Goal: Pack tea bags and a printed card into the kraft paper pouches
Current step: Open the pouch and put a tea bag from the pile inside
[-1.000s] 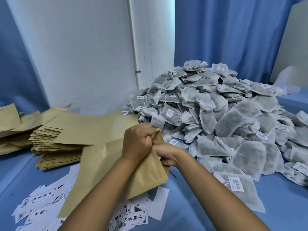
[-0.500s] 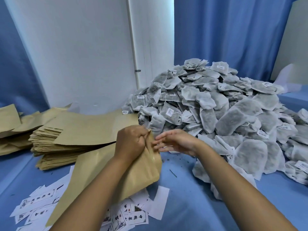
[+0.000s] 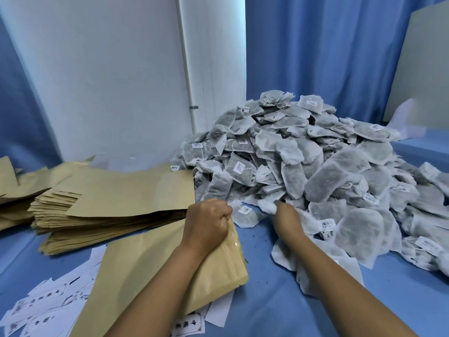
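Fingers (image 3: 220, 215) grip kraft pouch (image 3: 155, 271); card (image 3: 187, 327) print unreadable.

White wall (image 3: 97, 81), blue curtains (image 3: 315, 57), perhaps a board (image 3: 422, 69).

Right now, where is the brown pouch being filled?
In the head view, low and left of centre: the left hand grips the pouch above the printed cards.

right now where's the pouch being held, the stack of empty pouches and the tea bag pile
held pouch (image 3: 155, 271), head view, on its flat kraft face below the zip strip
stack of empty pouches (image 3: 126, 190), head view, on the top pouch's face
tea bag pile (image 3: 303, 166), head view, on a bag mid-heap
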The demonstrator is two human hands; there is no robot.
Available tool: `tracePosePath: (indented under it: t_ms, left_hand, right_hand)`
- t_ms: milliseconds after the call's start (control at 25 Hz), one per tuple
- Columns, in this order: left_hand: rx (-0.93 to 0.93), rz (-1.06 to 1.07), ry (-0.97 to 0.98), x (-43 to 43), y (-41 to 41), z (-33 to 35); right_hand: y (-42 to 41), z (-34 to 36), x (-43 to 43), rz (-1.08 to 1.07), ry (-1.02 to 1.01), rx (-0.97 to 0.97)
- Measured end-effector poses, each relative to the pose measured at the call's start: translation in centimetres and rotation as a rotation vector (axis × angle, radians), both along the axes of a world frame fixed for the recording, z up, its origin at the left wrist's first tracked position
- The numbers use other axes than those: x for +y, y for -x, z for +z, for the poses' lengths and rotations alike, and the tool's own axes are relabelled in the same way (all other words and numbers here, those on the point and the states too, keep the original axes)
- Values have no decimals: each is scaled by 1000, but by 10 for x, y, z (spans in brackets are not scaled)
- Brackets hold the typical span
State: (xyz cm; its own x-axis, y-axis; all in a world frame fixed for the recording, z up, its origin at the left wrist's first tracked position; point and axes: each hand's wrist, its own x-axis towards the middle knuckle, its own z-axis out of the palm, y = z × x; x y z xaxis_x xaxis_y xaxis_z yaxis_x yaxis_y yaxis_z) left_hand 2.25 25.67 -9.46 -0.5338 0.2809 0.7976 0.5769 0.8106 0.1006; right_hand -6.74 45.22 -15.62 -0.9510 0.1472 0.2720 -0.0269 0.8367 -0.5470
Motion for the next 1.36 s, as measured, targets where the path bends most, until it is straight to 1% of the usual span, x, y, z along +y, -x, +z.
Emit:
tracePosePath:
  t_ms: [80,120,160,200,240,280,320,360,400,440,480,520,600,640,680,720,800,840,880,960,1000,1080,1120,1160,1200,1240,1320,1360]
  left_hand:
    - [-7,5,-18,-2,0,2]
    - [-5,11,-12,-3,-1,3]
    - [-1,14,3,-3,-2,4]
    - [6,14,22,-4,-4,2]
    - [12,13,38,-5,-6,1]
    - [16,12,41,-8,-8,0]
    - [18,14,31,-12,-10,-1]
    - [14,16,15,-16,-11,-1]
    - [10,19,-2,-21,-12,0]
    - [14,23,-16,-25,-13,2]
    - [24,26,-29,-28,-13,3]
    - [33,31,-40,-32,-15,6]
    - [52,40,-50,-40,-18,11]
    - [63,45,-44,-44,-19,14]
    - [70,48,-31,-49,-19,17]
    - [78,48,-12,-54,-20,19]
    - [102,51,21,-61,-21,23]
    - [114,51,30,-64,-21,25]
    - [126,50,31,-67,-21,26]
    - [157,68,2,-70,-22,28]
    - [170,81,-26,-74,-22,29]
    - [165,84,-85,-82,-23,34]
    - [168,63,-98,-84,-25,38]
    - [184,22,-85,-83,-27,41]
    - [201,-37,-43,-77,-30,44]
    - [206,-98,28,-66,-33,46]
    - [204,-164,210,-44,-36,39]
    - [191,-162,263,-41,-36,35]
  right_hand:
    - [-11,11,-20,159,694,74]
    - [-13,17,-29,195,1059,43]
    - [-14,19,-36,229,1320,-25]
    - [-16,16,-41,265,1408,-92]
    - [-17,12,-44,285,1264,-132]
    - [-20,5,-46,325,860,-124]
    - [-22,-4,-47,382,377,-119]
    - [-23,-13,-50,401,-17,-87]
    - [-26,-21,-52,420,-269,-57]
    - [-29,-24,-57,412,-348,-25]
    - [-32,-22,-62,393,-298,24]
    - [-35,-15,-67,359,-126,68]
    - [-42,6,-73,244,519,117]
    - [-44,17,-74,224,822,128]
    - [-48,29,-77,242,1021,163]
    - [-52,37,-81,300,1157,198]
    - [-64,49,-92,417,1315,255]
    - [-70,53,-97,446,1323,284]
    - [-74,55,-100,462,1279,317]
    - [-84,57,-101,526,1015,329]
    - [-88,57,-103,567,894,295]
    - [-93,56,-108,679,756,213]
    - [-96,57,-113,725,688,174]
    - [-98,58,-120,761,568,141]
    - [-99,60,-129,809,427,93]
    - [-99,62,-137,820,335,35]
    - [-100,65,-147,782,350,-138]
    - [-101,65,-151,784,328,-236]
